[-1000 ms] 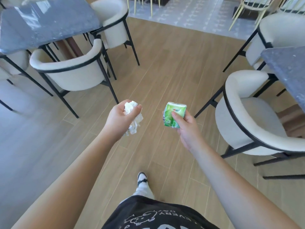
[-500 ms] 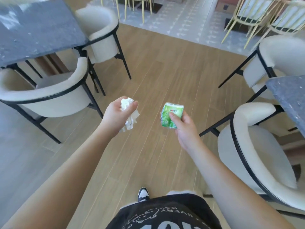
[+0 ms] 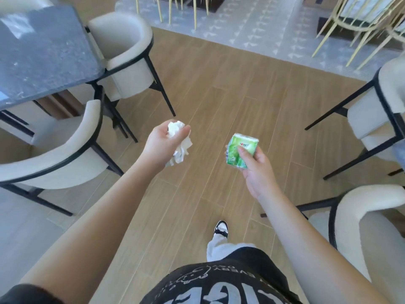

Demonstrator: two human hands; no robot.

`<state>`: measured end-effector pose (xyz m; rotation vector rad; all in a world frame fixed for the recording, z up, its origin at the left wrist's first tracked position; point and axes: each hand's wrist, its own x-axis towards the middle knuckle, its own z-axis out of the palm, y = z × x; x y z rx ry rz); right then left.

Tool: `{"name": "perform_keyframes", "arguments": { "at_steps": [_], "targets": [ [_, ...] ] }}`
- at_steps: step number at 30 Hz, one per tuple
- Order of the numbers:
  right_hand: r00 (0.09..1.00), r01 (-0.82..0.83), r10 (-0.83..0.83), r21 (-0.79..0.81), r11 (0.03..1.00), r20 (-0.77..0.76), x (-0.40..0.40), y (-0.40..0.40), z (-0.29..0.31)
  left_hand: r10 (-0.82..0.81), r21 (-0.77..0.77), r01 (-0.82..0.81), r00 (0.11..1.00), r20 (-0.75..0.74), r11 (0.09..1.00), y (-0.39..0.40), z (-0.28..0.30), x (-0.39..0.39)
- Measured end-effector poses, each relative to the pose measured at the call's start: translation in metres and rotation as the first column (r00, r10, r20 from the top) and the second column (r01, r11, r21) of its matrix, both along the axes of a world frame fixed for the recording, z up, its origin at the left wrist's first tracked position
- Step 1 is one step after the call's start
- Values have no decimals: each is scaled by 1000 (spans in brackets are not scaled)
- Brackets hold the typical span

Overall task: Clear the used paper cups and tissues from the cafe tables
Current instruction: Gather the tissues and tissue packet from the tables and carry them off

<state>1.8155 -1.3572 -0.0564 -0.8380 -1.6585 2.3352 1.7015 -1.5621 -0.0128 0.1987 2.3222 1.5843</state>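
My left hand (image 3: 161, 145) grips a crumpled white tissue (image 3: 180, 148), with wads sticking out above and below the fingers. A small green tissue packet (image 3: 241, 152) is held in my right hand (image 3: 256, 170), thumb pressed on its front. Both hands hover over the wooden floor between the tables, about a hand's width apart. No paper cup is in view.
A dark stone table (image 3: 41, 53) with two cream armchairs (image 3: 65, 159) stands at the left. More cream chairs (image 3: 368, 233) and a second table edge (image 3: 400, 150) are at the right. Wooden floor aisle (image 3: 219, 95) runs ahead to a patterned rug (image 3: 252, 25).
I have walked forward along the aisle; the chairs and tables slid back and outward in view. Both hands keep their hold on the tissue and the packet.
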Motion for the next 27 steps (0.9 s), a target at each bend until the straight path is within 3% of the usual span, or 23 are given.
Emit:
{"name": "perform_keyframes", "arguments": {
  "at_steps": [9,18,27],
  "targets": [
    [996,-81,79,-43,996,-41,-159,89,17,14,-44,-14,1000,-14,999,89,24,-138],
    [979,-197,195,-42,979,-57,-336,110,4,90,-25,-90,996,-1,996,99,5,-296],
    [986,-160,155,-70,985,-69,-516,127,19,101,65,-104,994,51,992,99,12,-468]
  ]
}}
